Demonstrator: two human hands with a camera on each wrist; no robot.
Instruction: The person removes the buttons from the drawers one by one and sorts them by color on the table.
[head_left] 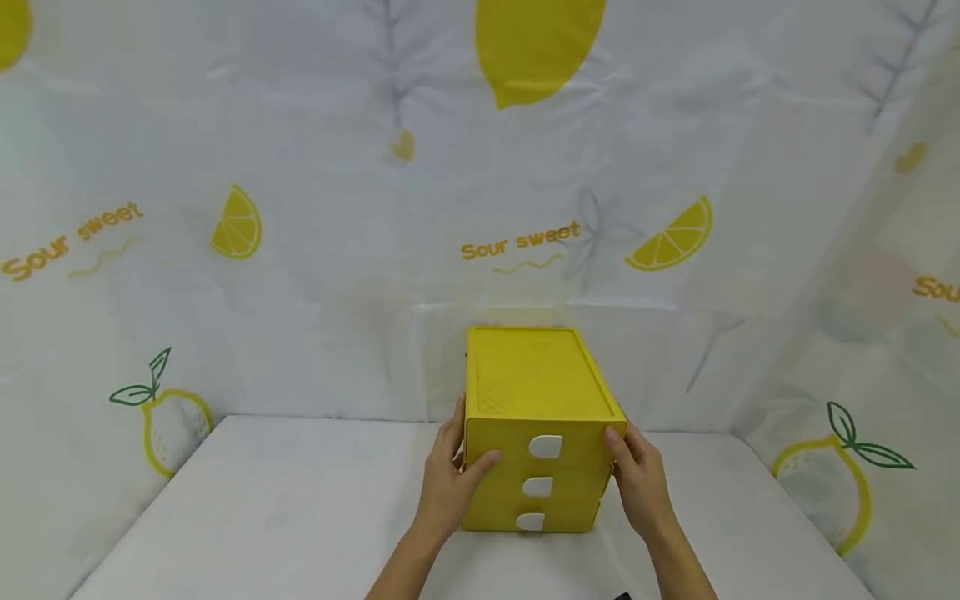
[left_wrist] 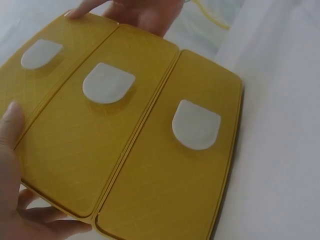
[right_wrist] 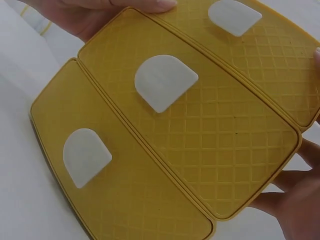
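Both hands clamp the yellow drawer box [head_left: 543, 375], one per side. Left hand [head_left: 448, 479]: thumb flat on the front, fingers along the left side. Right hand [head_left: 641, 475]: thumb on the front near the top right corner, fingers spread down the right side. Box stands upright on the white table [head_left: 315, 492], towards the far edge and slightly right of that edge's middle, well in from both side edges. Three stacked drawers, all look closed, waffle-pattern fronts; each has a white tab [head_left: 545, 447], rounded at one end. Beyond the table's far edge hangs a pale cloth [head_left: 322, 150] printed with lemons, slices and "Sour sweet". Small dark object [head_left: 622, 597] at bottom of head view, mostly cut off, can't tell what.
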